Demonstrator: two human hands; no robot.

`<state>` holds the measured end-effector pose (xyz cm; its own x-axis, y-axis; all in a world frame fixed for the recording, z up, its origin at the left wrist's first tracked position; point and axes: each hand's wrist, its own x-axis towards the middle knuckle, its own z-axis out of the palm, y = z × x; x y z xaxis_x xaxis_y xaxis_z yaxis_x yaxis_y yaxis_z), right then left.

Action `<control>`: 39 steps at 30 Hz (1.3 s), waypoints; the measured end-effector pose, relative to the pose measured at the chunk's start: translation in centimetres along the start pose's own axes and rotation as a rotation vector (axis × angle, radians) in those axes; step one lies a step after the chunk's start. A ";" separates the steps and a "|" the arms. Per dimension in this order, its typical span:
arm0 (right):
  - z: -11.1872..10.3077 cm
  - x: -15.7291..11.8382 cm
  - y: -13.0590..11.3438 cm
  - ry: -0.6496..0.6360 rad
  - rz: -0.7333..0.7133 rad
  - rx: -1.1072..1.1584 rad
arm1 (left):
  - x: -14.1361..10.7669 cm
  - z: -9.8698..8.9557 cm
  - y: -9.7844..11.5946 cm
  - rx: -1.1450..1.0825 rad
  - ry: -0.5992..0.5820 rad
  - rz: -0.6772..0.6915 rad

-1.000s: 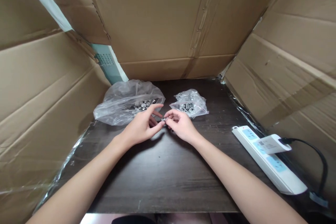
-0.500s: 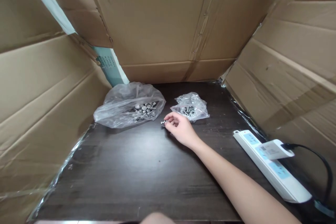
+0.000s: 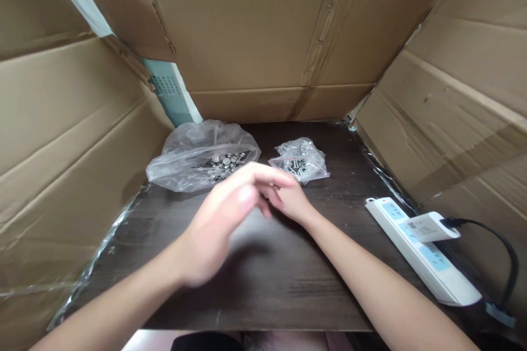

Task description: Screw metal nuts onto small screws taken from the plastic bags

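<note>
The left hand's fingers (image 3: 269,174) are loose and bent, the thumb standing apart from them. Half a second ago only the right hand shows over the surface (image 3: 288,285), a small metal piece at its fingertips; now the left hand (image 3: 218,219), blurred, reaches across in front of it. The right hand (image 3: 293,196) has its fingertips hidden behind the left — whether they grip the metal piece, I cannot tell; the piece itself is out of sight there.

The left forearm enters from 8 o'clock, the right from between 4 and 5. At 10 o'clock from the hands, a large clear bag (image 3: 177,175) holds shiny, round-headed metal parts (image 3: 226,160); at 1 o'clock, a smaller clear bag (image 3: 318,171) holds silvery screws (image 3: 297,166). Toward 4 o'clock — well apart — lies a white power strip (image 3: 457,285).
</note>
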<state>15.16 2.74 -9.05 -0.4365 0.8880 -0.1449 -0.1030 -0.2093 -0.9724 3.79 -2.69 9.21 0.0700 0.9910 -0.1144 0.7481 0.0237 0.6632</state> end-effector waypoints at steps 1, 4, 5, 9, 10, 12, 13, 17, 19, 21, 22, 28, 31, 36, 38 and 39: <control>-0.1 0.0 0.0 -0.001 0.001 0.016 | 1.3 0.8 -1.5 -0.009 0.016 0.019; -0.1 0.0 -0.1 0.014 0.031 0.086 | 3.9 3.5 -6.4 0.088 0.066 0.047; -0.2 -0.1 -0.2 0.020 0.041 0.103 | 4.2 4.0 -7.8 0.109 0.056 0.057; -0.1 -0.1 -0.4 0.024 0.051 0.142 | 4.2 4.4 -10.4 0.119 0.001 0.054; -0.1 -0.1 -0.5 0.025 0.050 0.150 | 4.1 4.2 -10.4 0.113 -0.015 0.042; -0.1 -0.1 -0.5 0.026 0.048 0.166 | 4.0 3.7 -10.2 0.082 -0.066 0.006; -0.2 -0.1 -0.5 0.025 0.045 0.171 | 4.1 3.6 -10.1 0.055 -0.091 -0.016; -0.2 -0.1 -0.6 0.016 0.015 0.153 | 4.2 3.3 -10.0 -0.092 -0.139 -0.089; -0.1 -0.2 -0.7 0.010 -0.002 0.128 | 4.2 3.2 -10.2 -0.139 -0.155 -0.109; -0.1 -0.3 -0.8 0.000 -0.020 0.108 | 4.2 3.1 -10.4 -0.167 -0.167 -0.128; 0.0 -0.4 -0.9 -0.004 -0.031 0.101 | 4.2 3.1 -10.5 -0.177 -0.171 -0.135; 0.1 -0.5 -0.9 0.028 -0.036 0.141 | 4.3 3.0 -11.2 -0.222 -0.203 -0.143; 0.1 -0.4 -0.8 0.024 -0.025 0.137 | 4.3 3.0 -11.2 -0.227 -0.215 -0.147; 0.1 -0.4 -0.9 0.000 -0.013 0.095 | 4.4 3.0 -11.2 -0.208 -0.236 -0.129; 0.1 -0.5 -0.9 -0.013 -0.010 0.082 | 4.4 3.0 -11.3 -0.201 -0.249 -0.124; 0.0 -0.5 -0.9 -0.016 -0.010 0.078 | 4.4 3.1 -11.3 -0.197 -0.253 -0.125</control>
<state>15.44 2.48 -8.11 -0.4491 0.8838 -0.1314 -0.1765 -0.2319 -0.9566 -2.35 1.02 -1.05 0.1662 0.9152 -0.3672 0.6211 0.1921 0.7599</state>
